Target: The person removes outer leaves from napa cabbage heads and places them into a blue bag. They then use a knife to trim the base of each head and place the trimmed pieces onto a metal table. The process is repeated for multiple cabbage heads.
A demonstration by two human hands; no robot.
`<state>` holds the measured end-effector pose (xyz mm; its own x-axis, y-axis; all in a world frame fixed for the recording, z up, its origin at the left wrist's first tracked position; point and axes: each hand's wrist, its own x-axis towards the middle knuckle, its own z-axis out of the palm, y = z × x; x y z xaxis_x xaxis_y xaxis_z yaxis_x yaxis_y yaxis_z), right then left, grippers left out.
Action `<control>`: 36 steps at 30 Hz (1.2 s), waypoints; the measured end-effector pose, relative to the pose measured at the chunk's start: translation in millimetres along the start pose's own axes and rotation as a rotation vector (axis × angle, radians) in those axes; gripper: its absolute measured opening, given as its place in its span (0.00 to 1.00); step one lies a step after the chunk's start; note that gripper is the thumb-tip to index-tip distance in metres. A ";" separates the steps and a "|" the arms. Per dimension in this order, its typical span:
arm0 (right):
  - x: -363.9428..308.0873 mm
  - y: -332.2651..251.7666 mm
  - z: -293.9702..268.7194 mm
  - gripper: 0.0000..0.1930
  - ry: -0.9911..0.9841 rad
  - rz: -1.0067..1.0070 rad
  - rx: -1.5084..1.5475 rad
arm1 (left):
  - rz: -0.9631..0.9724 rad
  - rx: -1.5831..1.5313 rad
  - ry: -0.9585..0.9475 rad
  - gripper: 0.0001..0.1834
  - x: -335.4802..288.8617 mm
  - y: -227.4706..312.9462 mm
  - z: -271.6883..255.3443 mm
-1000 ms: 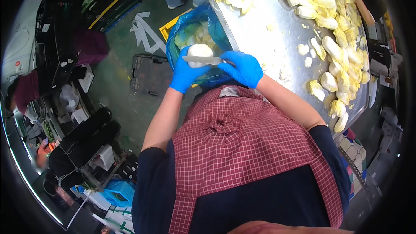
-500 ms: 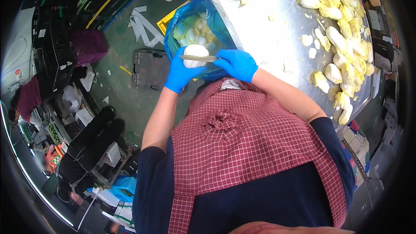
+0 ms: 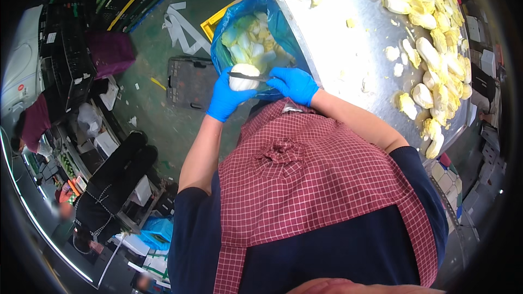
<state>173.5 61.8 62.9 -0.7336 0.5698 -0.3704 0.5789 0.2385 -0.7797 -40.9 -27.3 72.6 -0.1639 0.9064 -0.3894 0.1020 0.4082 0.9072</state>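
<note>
My left hand (image 3: 227, 97), in a blue glove, grips a round, pale cabbage (image 3: 243, 83) with its white base end facing up. A knife (image 3: 251, 77) lies across the top of that cabbage, its blade looking dark. Its handle is inside my right hand (image 3: 296, 84), also blue-gloved, with fingers closed around it. Both hands are over the near edge of an opened blue plastic bag (image 3: 284, 26). Loose cabbage leaves and trimmings (image 3: 251, 44), pale green, white and yellow, lie inside the bag.
To the right stands a metal table (image 3: 339, 49) with a heap of yellow-white peeled cabbages (image 3: 436, 71). A yellow crate (image 3: 213, 22) sits behind the bag. On the floor are a dark flat case (image 3: 188, 84) and white strips (image 3: 182, 30). Another person (image 3: 111, 185) is at the lower left.
The knife blade has tilted from bright to dark against the cabbage. The whole view has shifted slightly, and more of the bag's contents shows. Both hands keep their grips.
</note>
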 end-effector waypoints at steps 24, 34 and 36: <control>-8.7 24.0 3.0 0.20 0.102 0.169 0.426 | -0.091 -0.118 -0.003 0.34 15.8 14.5 9.2; -56.7 48.3 -93.2 0.20 0.777 0.103 -0.429 | -0.009 -0.294 -0.060 0.27 49.9 -42.7 34.8; -42.6 5.5 -75.7 0.22 0.493 0.130 0.210 | -0.039 -0.428 -0.103 0.27 53.6 -33.1 38.3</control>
<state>234.8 98.4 112.6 -0.3780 0.8968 -0.2298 0.5334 0.0081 -0.8458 -15.5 11.9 15.6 -0.0583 0.9061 -0.4189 -0.3216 0.3802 0.8672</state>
